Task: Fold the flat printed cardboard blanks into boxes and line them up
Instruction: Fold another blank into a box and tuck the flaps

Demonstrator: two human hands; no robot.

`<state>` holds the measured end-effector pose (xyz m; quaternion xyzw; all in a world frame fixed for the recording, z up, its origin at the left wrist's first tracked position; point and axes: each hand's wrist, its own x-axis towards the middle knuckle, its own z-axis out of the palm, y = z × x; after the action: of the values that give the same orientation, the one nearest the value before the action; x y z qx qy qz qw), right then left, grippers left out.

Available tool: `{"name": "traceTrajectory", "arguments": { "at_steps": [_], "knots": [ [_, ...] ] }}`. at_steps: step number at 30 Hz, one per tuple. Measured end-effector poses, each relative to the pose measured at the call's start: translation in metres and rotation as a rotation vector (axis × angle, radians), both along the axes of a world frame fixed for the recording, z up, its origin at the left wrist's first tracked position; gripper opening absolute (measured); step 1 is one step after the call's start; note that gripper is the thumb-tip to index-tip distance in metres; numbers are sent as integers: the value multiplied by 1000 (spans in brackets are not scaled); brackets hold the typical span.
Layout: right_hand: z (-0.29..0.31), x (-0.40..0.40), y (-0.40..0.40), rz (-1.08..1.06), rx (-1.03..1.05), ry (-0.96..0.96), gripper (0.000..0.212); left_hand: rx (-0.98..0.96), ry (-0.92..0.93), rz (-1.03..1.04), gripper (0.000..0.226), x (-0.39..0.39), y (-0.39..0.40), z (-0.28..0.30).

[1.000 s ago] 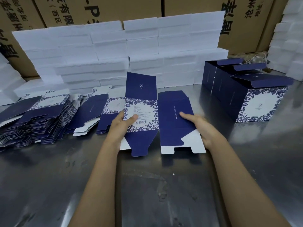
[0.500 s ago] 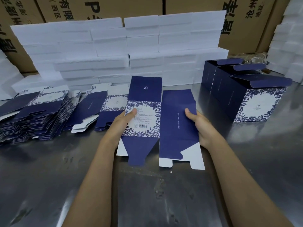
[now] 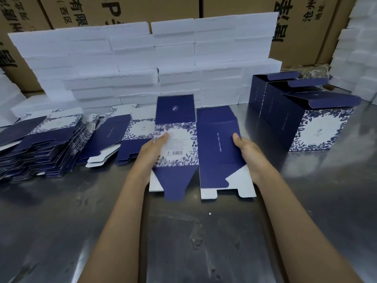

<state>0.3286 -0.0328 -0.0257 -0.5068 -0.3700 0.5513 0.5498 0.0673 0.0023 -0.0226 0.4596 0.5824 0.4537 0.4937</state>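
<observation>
A flat navy and white floral cardboard blank (image 3: 214, 148) is held above the steel table (image 3: 183, 242), its bottom flaps toward me. My left hand (image 3: 152, 154) grips its left edge, thumb on the white floral panel. My right hand (image 3: 247, 154) grips the right edge, thumb on the plain navy panel. A thick stack of flat blanks (image 3: 38, 148) lies at the left, with a few loose blanks (image 3: 114, 139) beside it. Three folded boxes (image 3: 310, 121) stand in a row at the right, lids open.
White foam blocks (image 3: 142, 64) are stacked along the back of the table, and more stand at the far right (image 3: 359, 54). Brown printed cartons (image 3: 302, 23) form a wall behind them.
Both hands have drawn the blank toward me and off the loose pile, with the thumbs sliding further onto its panels. The stacks and the folded boxes have not moved.
</observation>
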Motion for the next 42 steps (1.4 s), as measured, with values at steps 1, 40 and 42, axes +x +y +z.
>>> {"name": "traceTrajectory", "arguments": {
  "at_steps": [1, 40, 42],
  "knots": [
    [1, 0, 1, -17, -3, 37, 27, 15, -4, -45, 44, 1, 0, -2],
    [-1, -27, -8, -23, 294, -442, 66, 412, 3, -138, 42, 53, -39, 29],
    [-5, -30, -6, -54, 304, -520, 65, 445, 13, -140, 44, 55, -40, 28]
  ]
}}
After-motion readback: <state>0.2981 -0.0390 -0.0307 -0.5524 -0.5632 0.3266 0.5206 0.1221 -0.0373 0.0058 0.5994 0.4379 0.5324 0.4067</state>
